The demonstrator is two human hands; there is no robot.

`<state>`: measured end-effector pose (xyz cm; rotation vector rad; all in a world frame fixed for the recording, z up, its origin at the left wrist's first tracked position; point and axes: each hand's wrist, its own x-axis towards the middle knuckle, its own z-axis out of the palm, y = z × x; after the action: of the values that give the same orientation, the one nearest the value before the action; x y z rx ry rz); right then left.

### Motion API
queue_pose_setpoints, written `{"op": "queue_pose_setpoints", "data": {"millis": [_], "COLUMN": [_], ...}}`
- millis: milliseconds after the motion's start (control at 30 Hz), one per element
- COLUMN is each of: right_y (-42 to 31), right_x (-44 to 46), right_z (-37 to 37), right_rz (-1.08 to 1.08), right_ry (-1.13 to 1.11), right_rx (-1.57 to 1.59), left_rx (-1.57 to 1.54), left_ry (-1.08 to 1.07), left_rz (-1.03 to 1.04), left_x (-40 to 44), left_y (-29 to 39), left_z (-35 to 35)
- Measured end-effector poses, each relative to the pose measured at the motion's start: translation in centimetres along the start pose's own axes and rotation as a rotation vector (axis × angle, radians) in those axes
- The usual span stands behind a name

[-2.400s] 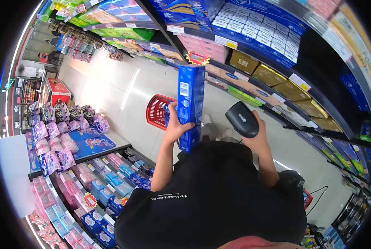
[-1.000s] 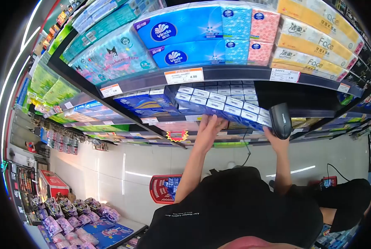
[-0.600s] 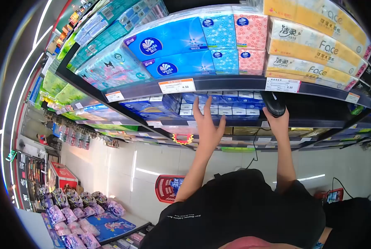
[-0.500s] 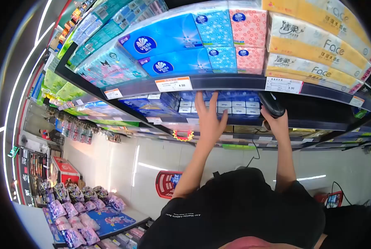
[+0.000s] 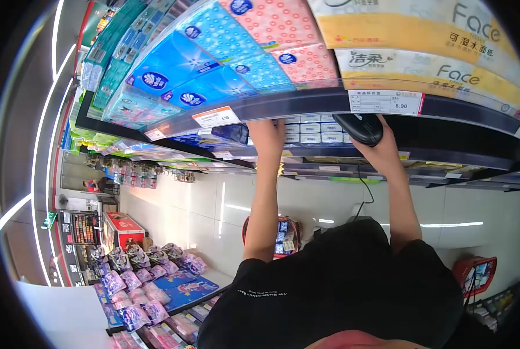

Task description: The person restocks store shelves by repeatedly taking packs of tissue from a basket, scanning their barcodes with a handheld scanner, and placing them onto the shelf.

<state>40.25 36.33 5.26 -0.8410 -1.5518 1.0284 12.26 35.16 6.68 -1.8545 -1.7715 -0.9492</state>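
Observation:
My left hand (image 5: pixel 266 138) reaches in under the front edge of the upper shelf (image 5: pixel 306 100). Its fingertips are hidden behind that edge, beside rows of small blue-and-white tissue packs (image 5: pixel 310 132) on the shelf below. At the right end of these packs, my right hand (image 5: pixel 382 152) is closed around a black rounded handheld device (image 5: pixel 360 129). A thin dark cord (image 5: pixel 363 185) hangs below that hand.
Larger tissue packs, blue (image 5: pixel 175 67), pink (image 5: pixel 306 64) and yellow-white (image 5: pixel 411 70), fill the upper shelf above price tags (image 5: pixel 386 103). Two red baskets (image 5: pixel 245 232) (image 5: pixel 475 273) are on the floor behind. Bagged goods (image 5: pixel 133 317) cover a display at lower left.
My view has come closer to the shelf and shifted right. My left hand has gone further under the shelf edge, hiding its fingers. The device stays in my right hand.

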Motion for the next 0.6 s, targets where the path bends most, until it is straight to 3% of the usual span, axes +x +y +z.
{"op": "queue_pose_setpoints", "data": {"millis": [200, 267, 333, 400, 433, 533, 600], "right_y": [-0.4, 1.0, 1.7, 1.8, 1.7, 2.5, 1.4], "right_x": [-0.4, -0.7, -1.2, -1.2, -1.2, -1.3, -1.4], "right_z": [0.8, 1.6, 2.1, 2.7, 2.9, 3.7, 4.1], "right_rz": [0.119, -0.11, -0.033, -0.017, -0.097, -0.085, 0.05], "right_ry": [-0.038, -0.014, -0.069, -0.006, 0.0, 0.033, 0.026], "right_rx": [0.148, -0.196, -0.197, -0.239, -0.299, -0.134, -0.102], "left_rx": [-0.025, -0.104, -0.157, -0.333, -0.241, -0.36, -0.366], "left_ry": [-0.034, -0.07, -0.104, -0.041, -0.033, -0.156, -0.194], "left_rz": [-0.061, -0.185, -0.347, -0.229, -0.059, -0.143, -0.3], "left_x": [-0.2, -1.6, -3.2, -4.5, -5.3, -12.1, -17.5], "left_y": [-1.6, -1.3, -0.1, 1.4, 2.1, 1.4, 0.5], "left_z": [2.9, 3.0, 1.7, -0.3, -1.8, -5.7, -7.9]}}
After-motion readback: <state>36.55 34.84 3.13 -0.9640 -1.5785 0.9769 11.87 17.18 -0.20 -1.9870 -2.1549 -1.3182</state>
